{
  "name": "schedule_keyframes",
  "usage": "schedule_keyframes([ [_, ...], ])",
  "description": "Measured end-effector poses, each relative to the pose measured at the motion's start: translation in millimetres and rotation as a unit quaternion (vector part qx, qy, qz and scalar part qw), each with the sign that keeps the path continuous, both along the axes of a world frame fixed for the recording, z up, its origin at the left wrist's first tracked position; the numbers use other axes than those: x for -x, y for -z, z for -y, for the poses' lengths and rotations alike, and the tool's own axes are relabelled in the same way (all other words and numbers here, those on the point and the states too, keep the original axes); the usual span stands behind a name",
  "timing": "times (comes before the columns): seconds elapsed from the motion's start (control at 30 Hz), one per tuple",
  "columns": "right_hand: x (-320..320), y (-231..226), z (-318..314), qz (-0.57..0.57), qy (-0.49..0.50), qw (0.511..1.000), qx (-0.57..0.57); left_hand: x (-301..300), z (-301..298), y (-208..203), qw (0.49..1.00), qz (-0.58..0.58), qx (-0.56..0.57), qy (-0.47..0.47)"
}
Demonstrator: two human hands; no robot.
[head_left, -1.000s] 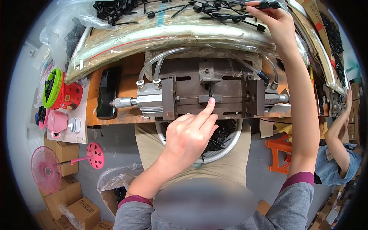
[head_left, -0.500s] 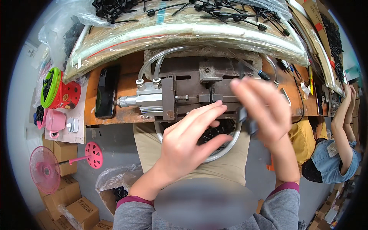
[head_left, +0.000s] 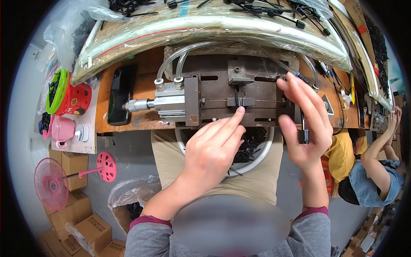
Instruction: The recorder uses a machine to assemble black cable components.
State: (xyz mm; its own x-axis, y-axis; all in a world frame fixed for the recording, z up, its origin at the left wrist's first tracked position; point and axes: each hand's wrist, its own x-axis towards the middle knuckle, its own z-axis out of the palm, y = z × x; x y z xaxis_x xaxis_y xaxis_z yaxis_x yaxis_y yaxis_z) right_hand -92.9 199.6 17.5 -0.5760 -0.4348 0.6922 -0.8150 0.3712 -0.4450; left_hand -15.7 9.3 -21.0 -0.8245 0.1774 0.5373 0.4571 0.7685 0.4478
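A brown metal fixture [head_left: 218, 85] lies across the bench in front of me. A silver air cylinder [head_left: 169, 108] is mounted at its left end. In the middle, a thin black stem [head_left: 236, 92] lies in a small dark block [head_left: 247, 103]. My left hand [head_left: 209, 150] has its index finger stretched out, the tip at this stem's near end; its other fingers are loosely bent. My right hand [head_left: 314, 128] is raised over the fixture's right end, thumb and index apart. A black plastic stem with a blocky end [head_left: 303, 136] sits in its palm, partly hidden by the fingers.
Black stemmed parts [head_left: 274, 13] lie on the plastic-wrapped shelf behind. Below the fixture, a round basket [head_left: 261, 158] holds more. A phone [head_left: 121, 94], red bucket [head_left: 79, 98] and pink mug [head_left: 62, 128] are left. Clear hoses [head_left: 171, 55] arch overhead. A co-worker [head_left: 372, 180] sits right.
My right hand has moved right, away from the fixture's middle, with the black part in it. My left index finger has come to the stem in the block. The whole view has shifted slightly.
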Motion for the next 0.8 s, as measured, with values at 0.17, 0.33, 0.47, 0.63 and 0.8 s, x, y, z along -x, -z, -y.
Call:
schedule_keyframes([
  [0.17, -1.9, -1.0, -6.8, 0.056, -0.064, 0.995, 0.045, 5.9, -5.7, -6.2, 0.999, 0.016, 0.037, -0.003],
  [0.33, 0.5, 6.1, -2.9, 0.062, -0.086, 0.990, 0.089, 3.6, -4.8, -5.4, 0.999, 0.002, 0.053, -0.011],
  [0.47, -2.4, 13.3, 1.1, 0.084, -0.112, 0.980, 0.139, 8.1, -8.0, -8.5, 0.993, -0.010, 0.111, -0.023],
  [0.63, -11.8, 3.7, -3.2, 0.062, -0.035, 0.997, 0.003, 10.7, -6.8, -9.4, 0.993, 0.001, 0.118, -0.021],
  [0.8, -18.4, 5.5, -2.4, 0.059, 0.013, 0.998, -0.013, 10.8, -6.5, -10.8, 0.991, 0.014, 0.130, -0.020],
])
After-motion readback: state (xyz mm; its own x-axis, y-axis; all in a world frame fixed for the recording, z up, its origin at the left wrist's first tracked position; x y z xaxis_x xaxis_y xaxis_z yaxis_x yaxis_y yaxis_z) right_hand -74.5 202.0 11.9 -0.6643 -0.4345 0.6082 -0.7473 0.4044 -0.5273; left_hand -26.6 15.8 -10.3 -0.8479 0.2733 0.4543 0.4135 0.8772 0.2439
